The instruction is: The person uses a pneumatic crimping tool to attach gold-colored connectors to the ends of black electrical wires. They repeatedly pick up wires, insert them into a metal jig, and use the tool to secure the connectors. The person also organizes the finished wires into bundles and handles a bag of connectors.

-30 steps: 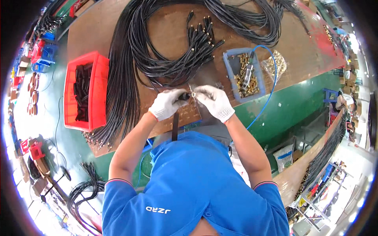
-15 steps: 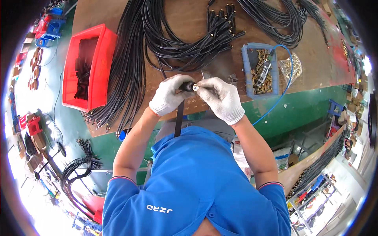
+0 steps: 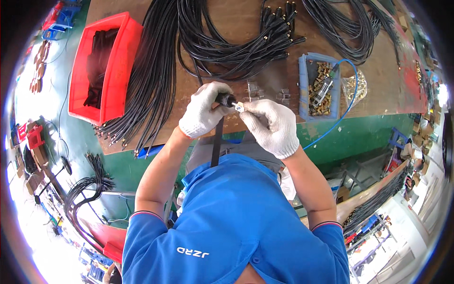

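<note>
White knitted gloves cover both hands, which meet over the near edge of the brown table. My left hand (image 3: 206,110) is closed around a black cable end (image 3: 227,100) with a thick dark sleeve, its pale tip pointing right. Between finger and thumb, my right hand (image 3: 273,127) pinches a small brass-coloured metal connector (image 3: 240,107). That connector sits right at the pale tip; whether the tip is inside it I cannot tell. A black strap-like length (image 3: 217,142) hangs below my left hand toward my lap.
On the left stands a red bin (image 3: 124,71) with black pieces inside. Bundles of black cables (image 3: 153,71) lie across the brown table (image 3: 189,102). To the right are a blue tray (image 3: 303,90) of brass fittings, a tool (image 3: 324,90) with a blue hose, and a clear bag (image 3: 358,87) of fittings.
My right hand has shifted slightly right and down with the connector, and more of the pale cable tip shows between the hands. The whole view has shifted a little.
</note>
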`<state>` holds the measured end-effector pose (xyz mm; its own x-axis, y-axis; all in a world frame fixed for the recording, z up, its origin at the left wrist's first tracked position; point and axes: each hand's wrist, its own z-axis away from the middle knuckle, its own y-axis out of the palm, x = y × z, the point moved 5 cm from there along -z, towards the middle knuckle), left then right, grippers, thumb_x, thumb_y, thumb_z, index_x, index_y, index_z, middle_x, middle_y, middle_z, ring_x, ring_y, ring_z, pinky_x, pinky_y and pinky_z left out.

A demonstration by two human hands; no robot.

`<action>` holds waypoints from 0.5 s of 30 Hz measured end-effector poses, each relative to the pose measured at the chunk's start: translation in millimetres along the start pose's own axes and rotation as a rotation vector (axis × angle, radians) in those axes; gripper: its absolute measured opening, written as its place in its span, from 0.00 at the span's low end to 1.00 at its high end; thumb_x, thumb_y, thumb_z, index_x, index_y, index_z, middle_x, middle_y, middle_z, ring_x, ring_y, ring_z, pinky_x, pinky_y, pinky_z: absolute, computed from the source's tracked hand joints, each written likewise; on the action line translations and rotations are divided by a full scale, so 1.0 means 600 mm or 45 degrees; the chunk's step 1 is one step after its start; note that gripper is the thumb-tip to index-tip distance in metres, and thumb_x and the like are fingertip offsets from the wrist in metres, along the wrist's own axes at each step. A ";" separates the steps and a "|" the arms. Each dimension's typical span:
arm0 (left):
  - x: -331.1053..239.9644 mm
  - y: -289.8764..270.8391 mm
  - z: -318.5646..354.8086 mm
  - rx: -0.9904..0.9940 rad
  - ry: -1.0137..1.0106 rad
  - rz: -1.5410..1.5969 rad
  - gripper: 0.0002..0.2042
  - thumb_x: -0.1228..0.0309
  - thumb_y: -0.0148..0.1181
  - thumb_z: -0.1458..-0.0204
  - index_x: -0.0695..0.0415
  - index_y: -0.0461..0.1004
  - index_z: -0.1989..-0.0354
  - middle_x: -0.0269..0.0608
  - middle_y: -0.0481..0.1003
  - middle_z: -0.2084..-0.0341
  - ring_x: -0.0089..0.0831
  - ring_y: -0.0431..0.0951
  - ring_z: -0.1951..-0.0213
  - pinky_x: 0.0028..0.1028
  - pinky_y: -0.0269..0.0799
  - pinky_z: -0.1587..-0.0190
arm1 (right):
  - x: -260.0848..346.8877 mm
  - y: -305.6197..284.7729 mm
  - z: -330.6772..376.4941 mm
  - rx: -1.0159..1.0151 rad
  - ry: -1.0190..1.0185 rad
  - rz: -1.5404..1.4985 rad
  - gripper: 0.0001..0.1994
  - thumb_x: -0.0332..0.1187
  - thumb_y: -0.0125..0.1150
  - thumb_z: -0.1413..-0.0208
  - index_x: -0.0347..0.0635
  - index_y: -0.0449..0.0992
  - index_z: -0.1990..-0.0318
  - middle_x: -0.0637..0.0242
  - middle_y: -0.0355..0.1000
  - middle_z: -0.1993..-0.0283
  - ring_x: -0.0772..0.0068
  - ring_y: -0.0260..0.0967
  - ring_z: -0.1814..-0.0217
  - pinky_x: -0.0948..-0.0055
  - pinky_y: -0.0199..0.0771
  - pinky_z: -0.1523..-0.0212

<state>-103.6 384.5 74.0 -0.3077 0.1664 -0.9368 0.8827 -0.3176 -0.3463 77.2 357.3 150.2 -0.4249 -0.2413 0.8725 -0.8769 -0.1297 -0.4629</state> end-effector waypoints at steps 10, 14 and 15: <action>-0.024 -0.006 0.001 0.022 0.248 -0.108 0.19 0.75 0.73 0.54 0.59 0.75 0.53 0.47 0.77 0.60 0.46 0.79 0.59 0.39 0.76 0.53 | 0.002 0.003 -0.003 0.046 0.070 -0.108 0.09 0.23 0.72 0.43 0.35 0.80 0.56 0.60 0.83 0.63 0.79 0.80 0.67 0.77 0.79 0.68; -0.039 -0.002 0.000 0.085 0.276 -0.134 0.23 0.67 0.75 0.55 0.57 0.75 0.50 0.51 0.76 0.55 0.52 0.78 0.55 0.43 0.74 0.51 | -0.019 0.003 0.012 -0.026 0.210 -0.150 0.06 0.26 0.70 0.41 0.37 0.80 0.59 0.61 0.82 0.66 0.79 0.78 0.71 0.78 0.77 0.70; -0.039 -0.001 0.000 0.085 0.288 -0.155 0.23 0.67 0.75 0.54 0.57 0.75 0.50 0.50 0.76 0.56 0.52 0.78 0.55 0.43 0.74 0.51 | -0.020 0.001 0.014 -0.043 0.228 -0.141 0.05 0.28 0.70 0.41 0.39 0.80 0.60 0.61 0.82 0.67 0.78 0.77 0.73 0.77 0.76 0.71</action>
<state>-96.7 381.0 95.9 -0.3168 0.4092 -0.8557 0.8162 -0.3420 -0.4657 83.7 351.7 138.2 -0.3560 -0.0518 0.9331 -0.9263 -0.1126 -0.3596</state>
